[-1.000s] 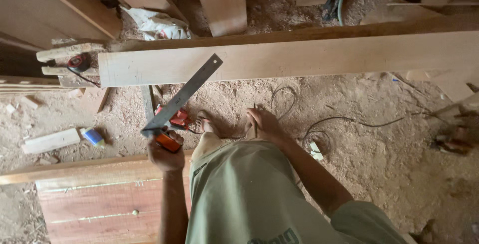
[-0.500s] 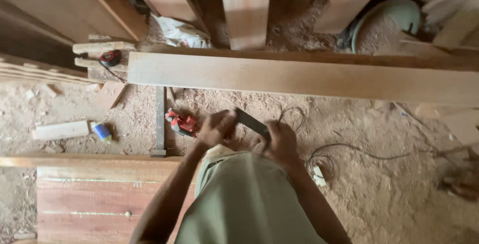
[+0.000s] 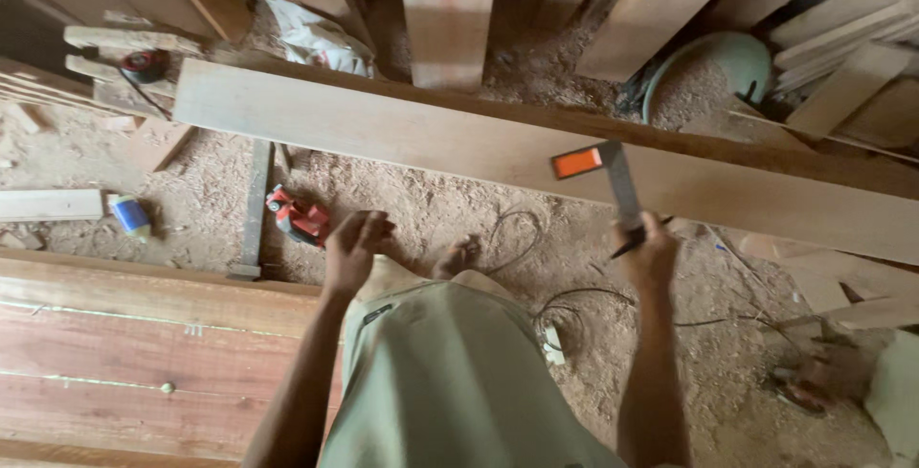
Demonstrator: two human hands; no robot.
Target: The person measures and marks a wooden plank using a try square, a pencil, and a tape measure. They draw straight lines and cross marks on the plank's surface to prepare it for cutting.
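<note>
1. The right hand is closing its grip tightly round the lower end of a try square, with what looks like a dark pencil caught alongside.
2. The square's metal blade is rising toward 12 o'clock, its orange stock jutting toward 9 o'clock over the long plank.
3. The left hand is hanging released, fingers spread and grasping nothing, above the knee.
4. A red power tool is lying on the sawdust floor just at 10 o'clock from that hand.
5. A black cable is looping on the floor between the hands.
6. Reddish boards are lying at 8 o'clock.
</note>
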